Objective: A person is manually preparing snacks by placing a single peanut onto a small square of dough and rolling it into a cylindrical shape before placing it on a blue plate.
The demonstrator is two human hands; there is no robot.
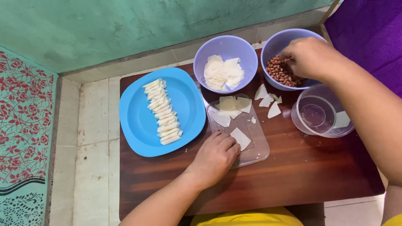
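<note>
Nearest me, my left hand (pixel 215 157) rested on the clear tray (pixel 255 152), fingers curled together beside a thin square wrapper (pixel 240 138); soft and tearable, I judged, best lifted by a corner. My right hand (pixel 312 56) pinched peanuts (pixel 281 72) in the purple bowl (pixel 272 46). Rolled pieces (pixel 163 113) lined the blue plate (pixel 138 125).

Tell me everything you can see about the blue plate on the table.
The blue plate is a rounded-square dish, apparently plastic, in plain bright blue with a shallow raised rim. It lies flat on the left part of the dark wooden table, its left edge reaching the table's edge. Down its middle runs a neat row of small pale rolled wrappers, stacked side by side. Neither hand touches it; its right rim sits close to the clear plastic lid.
</note>
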